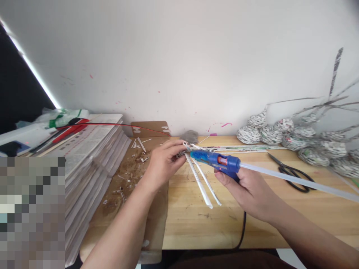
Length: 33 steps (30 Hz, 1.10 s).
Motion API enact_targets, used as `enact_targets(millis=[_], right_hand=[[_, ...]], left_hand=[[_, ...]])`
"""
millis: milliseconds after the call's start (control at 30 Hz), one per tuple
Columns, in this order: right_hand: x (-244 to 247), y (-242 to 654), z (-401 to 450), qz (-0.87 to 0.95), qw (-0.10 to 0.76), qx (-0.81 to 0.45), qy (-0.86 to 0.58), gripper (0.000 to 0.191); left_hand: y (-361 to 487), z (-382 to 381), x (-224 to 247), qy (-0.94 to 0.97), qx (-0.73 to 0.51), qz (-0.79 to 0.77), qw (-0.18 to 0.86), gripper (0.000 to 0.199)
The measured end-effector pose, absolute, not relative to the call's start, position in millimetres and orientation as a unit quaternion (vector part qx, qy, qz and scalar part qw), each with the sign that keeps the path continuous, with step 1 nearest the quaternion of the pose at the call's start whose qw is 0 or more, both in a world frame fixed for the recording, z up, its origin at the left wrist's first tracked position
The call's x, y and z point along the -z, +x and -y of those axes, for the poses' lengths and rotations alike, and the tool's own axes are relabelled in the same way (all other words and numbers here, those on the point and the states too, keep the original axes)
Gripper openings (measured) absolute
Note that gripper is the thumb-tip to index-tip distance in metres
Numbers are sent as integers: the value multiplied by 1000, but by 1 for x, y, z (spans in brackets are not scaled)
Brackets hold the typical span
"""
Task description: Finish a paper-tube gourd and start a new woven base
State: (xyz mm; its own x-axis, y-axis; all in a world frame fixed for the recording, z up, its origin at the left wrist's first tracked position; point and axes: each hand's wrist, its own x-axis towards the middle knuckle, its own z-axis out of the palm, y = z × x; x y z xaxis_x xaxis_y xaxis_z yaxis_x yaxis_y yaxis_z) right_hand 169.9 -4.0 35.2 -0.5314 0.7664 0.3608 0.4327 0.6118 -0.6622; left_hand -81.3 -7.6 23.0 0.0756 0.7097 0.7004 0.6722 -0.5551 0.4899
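Note:
My right hand (246, 188) grips a blue hot glue gun (215, 160), a long translucent glue stick (291, 180) jutting from its back end. The gun's nozzle end meets the rolled paper sticks (196, 177) that my left hand (166, 158) pinches between thumb and fingers. Two of these white paper sticks slant down toward me over the wooden table. Just where the nozzle touches is hidden by my fingers. More long thin paper sticks (238, 149) lie behind the gun along the wall.
Black scissors (294, 175) lie on the right, before several woven paper gourd shapes (249, 134) with long stems. A tall stack of newspapers (106, 149) stands left. Paper scraps and glue bits litter a brown cardboard sheet (154, 228). The gun's black cord (243, 231) drops over the front edge.

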Motion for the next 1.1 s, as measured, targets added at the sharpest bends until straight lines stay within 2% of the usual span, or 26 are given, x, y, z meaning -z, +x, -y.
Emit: enact_targets(millis=[133,467,700,800,867,933,1033,1100], right_hand=[[-34,172,4,845,277,-246,-385,21],[-42,172,8,853,261,-215,-398,22],[-44,177,4,845,312,-205,-383,15],[-43,176,-2,778,381,-289,-407,20],[-37,173,-7,689,432,-405,-418,29],[-26,169,-12,586,449,-532,-415,37],[-4,159,-15,509,361,-651,-432,46],[8,148,-15,530,297,-648,-459,49]], left_hand=[[-82,8,-23,732,-489,-474,21,23],[-81,8,-24,745,-482,-462,-1,19],[-84,6,-24,746,-483,-458,-31,22],[-87,7,-27,714,-509,-479,-38,21],[-89,7,-31,671,-555,-491,-26,19],[-91,9,-35,620,-613,-490,13,20],[-91,12,-40,567,-684,-450,92,26],[-91,14,-43,560,-704,-416,131,30]])
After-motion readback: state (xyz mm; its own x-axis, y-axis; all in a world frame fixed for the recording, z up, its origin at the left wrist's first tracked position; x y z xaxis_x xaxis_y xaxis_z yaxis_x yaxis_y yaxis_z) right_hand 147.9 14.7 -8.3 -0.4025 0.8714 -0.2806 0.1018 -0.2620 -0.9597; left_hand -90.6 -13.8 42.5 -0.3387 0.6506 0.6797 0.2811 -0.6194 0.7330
